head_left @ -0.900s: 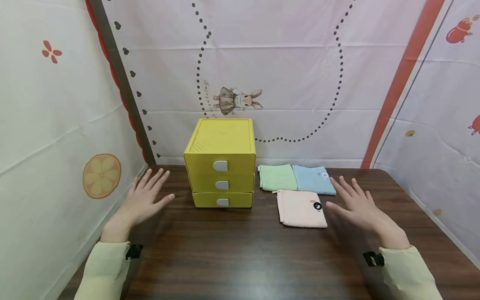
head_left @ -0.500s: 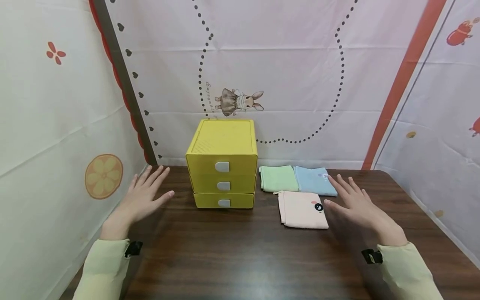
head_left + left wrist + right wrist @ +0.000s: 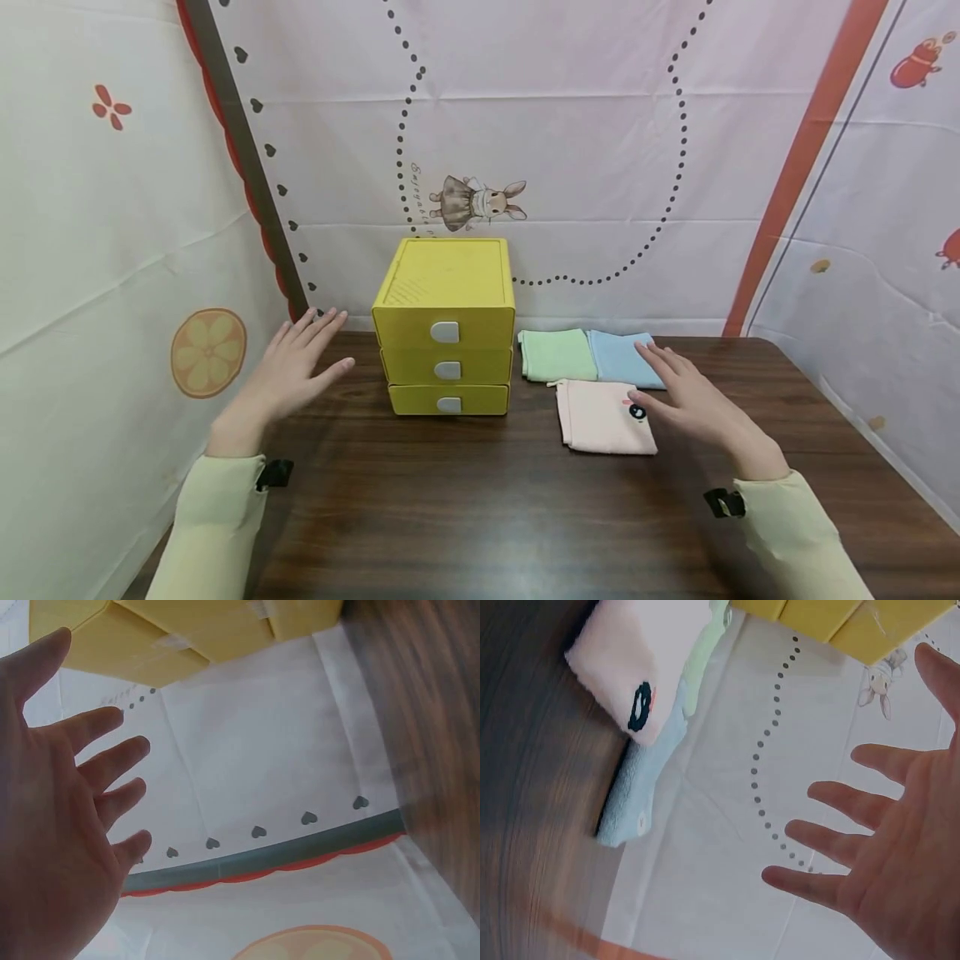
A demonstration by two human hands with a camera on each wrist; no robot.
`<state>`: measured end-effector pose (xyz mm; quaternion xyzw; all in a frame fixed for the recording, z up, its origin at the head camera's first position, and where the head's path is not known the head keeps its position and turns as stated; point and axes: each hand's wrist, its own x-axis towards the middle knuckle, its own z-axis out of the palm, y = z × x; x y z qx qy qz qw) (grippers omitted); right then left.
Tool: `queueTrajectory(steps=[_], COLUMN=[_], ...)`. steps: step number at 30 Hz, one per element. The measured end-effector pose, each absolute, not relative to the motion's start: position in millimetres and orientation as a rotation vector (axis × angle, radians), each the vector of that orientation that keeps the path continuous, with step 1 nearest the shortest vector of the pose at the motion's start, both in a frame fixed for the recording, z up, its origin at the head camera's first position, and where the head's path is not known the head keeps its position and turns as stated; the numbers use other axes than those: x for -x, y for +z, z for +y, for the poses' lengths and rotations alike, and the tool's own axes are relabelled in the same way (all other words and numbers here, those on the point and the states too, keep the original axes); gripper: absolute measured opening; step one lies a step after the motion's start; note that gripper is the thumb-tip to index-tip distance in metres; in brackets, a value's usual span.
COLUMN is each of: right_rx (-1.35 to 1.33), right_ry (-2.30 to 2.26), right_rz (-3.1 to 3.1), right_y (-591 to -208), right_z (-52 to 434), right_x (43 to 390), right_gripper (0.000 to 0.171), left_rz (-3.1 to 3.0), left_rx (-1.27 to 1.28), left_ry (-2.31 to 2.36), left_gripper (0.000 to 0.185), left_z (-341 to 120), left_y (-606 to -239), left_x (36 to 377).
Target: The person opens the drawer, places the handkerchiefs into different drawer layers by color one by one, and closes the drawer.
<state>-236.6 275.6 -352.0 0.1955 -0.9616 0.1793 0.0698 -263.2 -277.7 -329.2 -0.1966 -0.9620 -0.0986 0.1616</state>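
Note:
In the head view my left hand (image 3: 288, 375) hovers left of a yellow three-drawer box (image 3: 444, 333), fingers spread and holding nothing. The drawers have pale tabs and are closed. My right hand (image 3: 697, 404), also empty with fingers extended, is nearest a folded pink towel (image 3: 600, 421) with a black round mark. Behind the pink towel lie a folded green towel (image 3: 557, 356) and a folded blue towel (image 3: 624, 358), side by side. The right fingertips overlap the blue towel's right edge in the head view; the right wrist view shows the hand apart from the towels.
The brown wooden table (image 3: 465, 517) carries the box and towels. White printed cloth (image 3: 600, 150) stands behind it and along both sides, close to the left forearm. Each wrist wears a black band.
My left hand has risen a little. The right hand has moved left, closer over the pink and blue towels. The box and towels stay put.

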Motion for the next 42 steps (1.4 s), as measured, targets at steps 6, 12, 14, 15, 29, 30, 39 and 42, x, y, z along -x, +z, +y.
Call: queueTrajectory(steps=[6, 12, 14, 15, 29, 30, 39, 42], right_rx=[-0.620, -0.657, -0.680, -0.693, -0.785, -0.800, -0.851, -0.863], right_ry=[0.558, 0.579, 0.576, 0.573, 0.668, 0.676, 0.750, 0.777], right_rz=[-2.858, -2.805, -2.774, -2.756, -2.546, -2.522, -2.423, -2.414], right_y=[-354.7, -357.5, -357.8, -358.1, -362.3, -362.3, -361.4, -360.0], right_z=[268.3, 260.0, 256.6, 254.8, 228.0, 225.7, 208.3, 203.2], right_x=[239.6, 242.7, 243.2, 243.7, 250.6, 251.1, 252.8, 253.3], right_gripper=[0.075, 0.071, 0.070, 0.069, 0.055, 0.053, 0.048, 0.047], left_rz=[-2.714, -2.675, -2.666, -2.660, -2.575, -2.568, -2.500, -2.504], left_rx=[0.574, 0.600, 0.604, 0.606, 0.633, 0.634, 0.646, 0.644], left_ry=[-0.293, -0.310, -0.329, -0.344, -0.515, -0.517, -0.530, -0.530], left_gripper=[0.070, 0.068, 0.067, 0.066, 0.055, 0.054, 0.049, 0.048], left_z=[-275.5, -274.7, -274.5, -274.3, -268.1, -267.6, -263.0, -261.0], left_y=[-321.1, -317.9, -317.3, -316.9, -302.4, -301.4, -291.3, -287.9], left_x=[266.6, 270.0, 271.3, 271.9, 277.2, 277.8, 284.2, 285.2])
